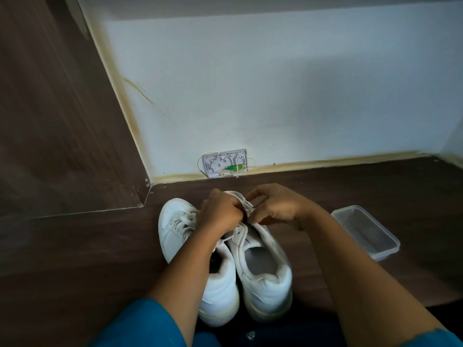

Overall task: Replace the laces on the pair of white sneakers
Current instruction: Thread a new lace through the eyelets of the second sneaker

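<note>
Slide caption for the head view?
Left hand and right hand pinch the lace of one white sneaker on a wood floor; its laced mate sits alongside, a clear container nearby.

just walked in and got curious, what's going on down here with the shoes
A person is working on two white sneakers standing side by side on the wooden floor. The left hand and the right hand both pinch the lace over the eyelets of the sneaker on the right. The other sneaker has its lace threaded in. A clear plastic container sits beside them.
</note>
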